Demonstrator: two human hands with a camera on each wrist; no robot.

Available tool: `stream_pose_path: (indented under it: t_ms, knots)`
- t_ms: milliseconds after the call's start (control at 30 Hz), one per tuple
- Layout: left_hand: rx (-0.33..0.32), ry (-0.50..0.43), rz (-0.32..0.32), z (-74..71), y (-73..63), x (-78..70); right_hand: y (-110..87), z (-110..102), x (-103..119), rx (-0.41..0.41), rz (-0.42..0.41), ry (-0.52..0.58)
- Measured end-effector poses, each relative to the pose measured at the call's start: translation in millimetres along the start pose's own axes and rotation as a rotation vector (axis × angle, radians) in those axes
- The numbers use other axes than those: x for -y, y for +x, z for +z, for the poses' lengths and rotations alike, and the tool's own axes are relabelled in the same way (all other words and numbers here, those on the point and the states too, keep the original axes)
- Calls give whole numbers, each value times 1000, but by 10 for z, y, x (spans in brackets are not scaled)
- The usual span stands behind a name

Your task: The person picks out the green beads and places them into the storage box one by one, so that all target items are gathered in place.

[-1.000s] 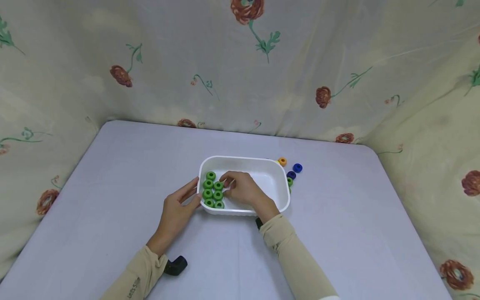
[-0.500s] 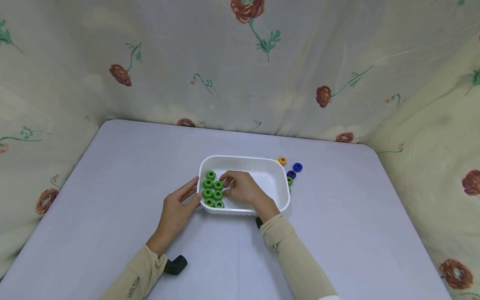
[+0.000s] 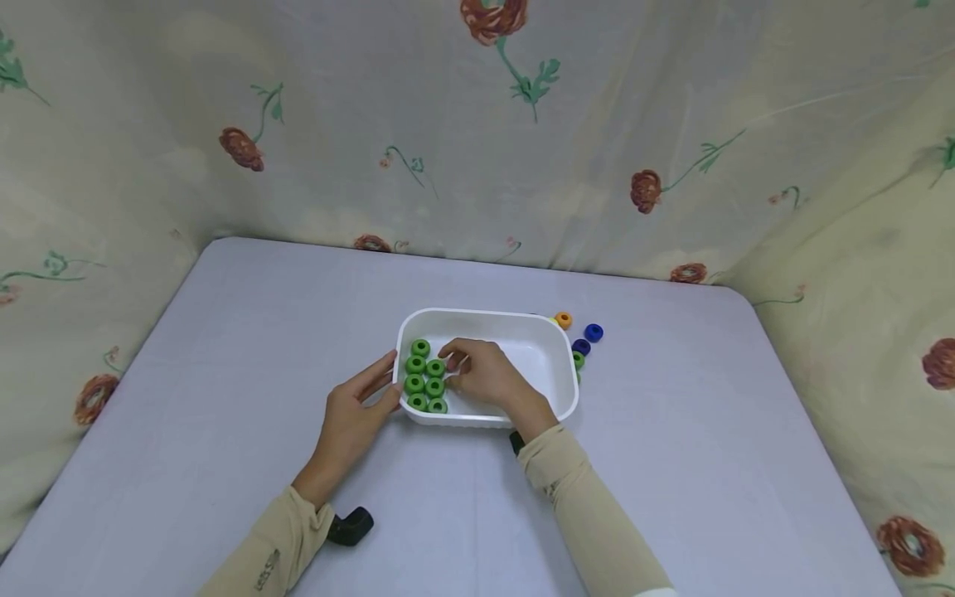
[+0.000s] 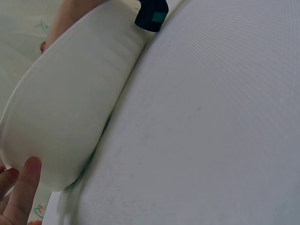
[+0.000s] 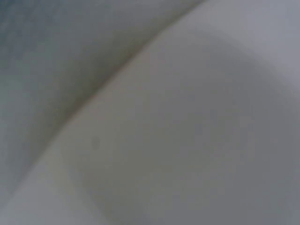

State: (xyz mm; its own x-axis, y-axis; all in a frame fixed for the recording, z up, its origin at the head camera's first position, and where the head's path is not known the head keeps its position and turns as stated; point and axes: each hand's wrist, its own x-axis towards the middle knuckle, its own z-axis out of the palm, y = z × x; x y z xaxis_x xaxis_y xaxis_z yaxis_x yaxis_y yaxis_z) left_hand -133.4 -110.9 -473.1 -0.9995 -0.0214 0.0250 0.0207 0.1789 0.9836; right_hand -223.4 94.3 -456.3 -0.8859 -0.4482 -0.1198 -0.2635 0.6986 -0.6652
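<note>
A white rectangular tray (image 3: 522, 419) stands on the table, with several round green beads with holes in two columns at its left end. My left hand (image 3: 354, 419) touches the tray's left wall from outside, fingers spread; a fingertip lies on this wall in the left wrist view. My right hand (image 3: 485, 377) reaches over the front rim into the tray. Its thumb and forefinger are bent around the right side of a green bead (image 3: 435, 368), the uppermost of the second column. The right wrist view shows only a blurred pale surface.
Beyond the tray's right end lie loose beads: an orange bead (image 3: 564, 320), a blue bead (image 3: 593, 332), a dark blue bead (image 3: 581, 347), and green and yellow ones partly hidden by the tray. Flowered cloth (image 3: 336, 149) hangs behind the table (image 3: 224, 348).
</note>
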Motion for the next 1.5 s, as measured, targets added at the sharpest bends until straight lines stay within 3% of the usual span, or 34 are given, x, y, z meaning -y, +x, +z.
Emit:
stream_pose_path:
  t_ms: [233,400,667,833,1000,1133,1367,1500]
  knots:
    - [-6,1,-10,-1,-20,7,-101,-114,3,-48,-28,-2]
    - [-4,4,-8,-2,-21,0,-268,-364,-98,-158,-29,54]
    - [-1,11,11,-12,-13,15,-620,-752,-410,-412,94,144]
    - [12,20,18,-28,-5,15,-756,-783,-638,-561,182,183]
    - [14,30,9,-28,12,9,-846,-760,-866,-624,255,197]
    - [17,13,-10,-24,8,-1,-900,-750,-994,-615,278,186]
    - [20,3,-10,-26,-2,-11,-944,-725,-1104,-452,361,151]
    - [16,10,-6,-31,2,-15,-932,-713,-1123,-440,356,160]
